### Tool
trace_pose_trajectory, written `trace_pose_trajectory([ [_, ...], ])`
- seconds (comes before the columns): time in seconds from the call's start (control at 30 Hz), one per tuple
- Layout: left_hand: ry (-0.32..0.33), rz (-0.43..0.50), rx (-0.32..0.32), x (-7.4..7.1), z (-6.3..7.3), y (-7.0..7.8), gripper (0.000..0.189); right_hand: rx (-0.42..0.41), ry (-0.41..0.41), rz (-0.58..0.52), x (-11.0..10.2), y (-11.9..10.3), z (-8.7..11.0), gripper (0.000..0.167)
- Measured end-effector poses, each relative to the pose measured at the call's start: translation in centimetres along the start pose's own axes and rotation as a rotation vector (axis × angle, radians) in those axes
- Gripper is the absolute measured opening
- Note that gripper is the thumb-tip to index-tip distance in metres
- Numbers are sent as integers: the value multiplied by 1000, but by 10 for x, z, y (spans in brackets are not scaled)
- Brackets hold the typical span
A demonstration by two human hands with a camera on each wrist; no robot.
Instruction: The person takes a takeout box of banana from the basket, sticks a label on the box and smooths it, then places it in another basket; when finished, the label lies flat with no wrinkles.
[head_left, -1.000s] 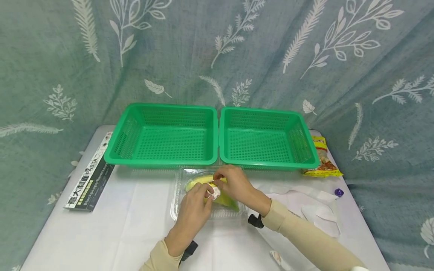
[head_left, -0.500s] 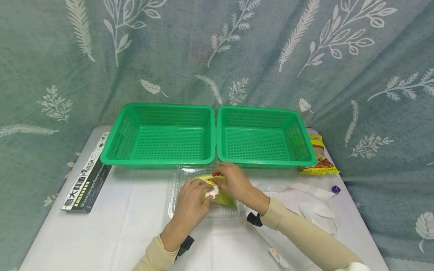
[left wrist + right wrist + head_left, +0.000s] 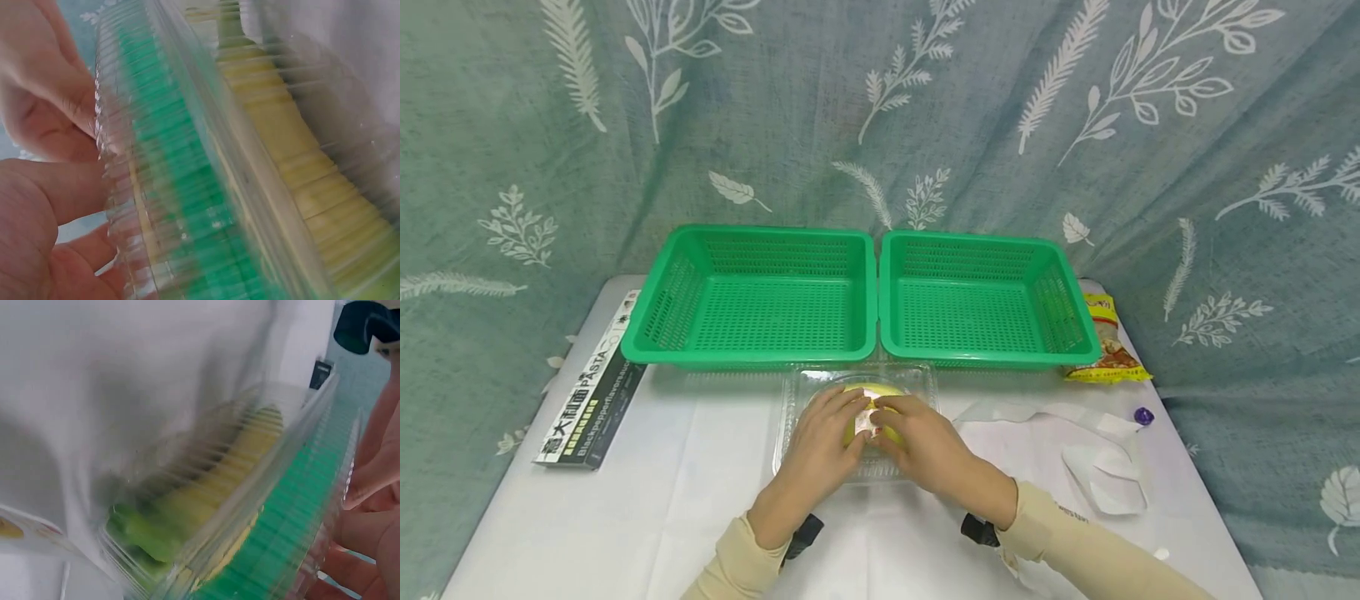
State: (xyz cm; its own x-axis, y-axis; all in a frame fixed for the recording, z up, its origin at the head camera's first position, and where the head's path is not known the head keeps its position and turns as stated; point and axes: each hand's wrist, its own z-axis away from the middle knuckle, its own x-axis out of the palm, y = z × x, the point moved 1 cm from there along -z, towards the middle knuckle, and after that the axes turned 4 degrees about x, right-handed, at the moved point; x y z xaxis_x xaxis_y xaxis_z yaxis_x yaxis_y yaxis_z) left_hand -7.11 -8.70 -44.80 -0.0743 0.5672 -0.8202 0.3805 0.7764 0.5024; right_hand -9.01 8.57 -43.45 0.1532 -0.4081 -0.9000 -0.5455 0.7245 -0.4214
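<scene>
Clear container (image 3: pixel 256 481) blurs yellow fruit (image 3: pixel 206 487)

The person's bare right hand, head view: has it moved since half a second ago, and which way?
Yes: the right hand has moved toward the person, away from the front rim of the green plastic basket on the right.

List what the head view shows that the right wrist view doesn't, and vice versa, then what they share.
Only the head view: the pasta box, the yellow packet and the purple item.
Only the right wrist view: a green piece, seen through the side of the clear container.
Both: the clear container, its yellow contents and the white table.
</scene>
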Motion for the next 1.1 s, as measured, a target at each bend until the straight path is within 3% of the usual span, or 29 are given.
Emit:
trace_pose_trajectory([
  [0.13,-42,13,-12,-1,0,-2,46,-13,-23,37,3,-3,8,43],
  [0.43,-96,-22,10,3,1,-3,49,22,-167,159,19,-8,27,75],
  [0.67,-144,-19,0,5,3,-4,54,34,-158,172,26,-13,39,79],
  [1.1,-146,-44,3,7,2,-5,58,64,-188,94,19,-15,45,77],
])
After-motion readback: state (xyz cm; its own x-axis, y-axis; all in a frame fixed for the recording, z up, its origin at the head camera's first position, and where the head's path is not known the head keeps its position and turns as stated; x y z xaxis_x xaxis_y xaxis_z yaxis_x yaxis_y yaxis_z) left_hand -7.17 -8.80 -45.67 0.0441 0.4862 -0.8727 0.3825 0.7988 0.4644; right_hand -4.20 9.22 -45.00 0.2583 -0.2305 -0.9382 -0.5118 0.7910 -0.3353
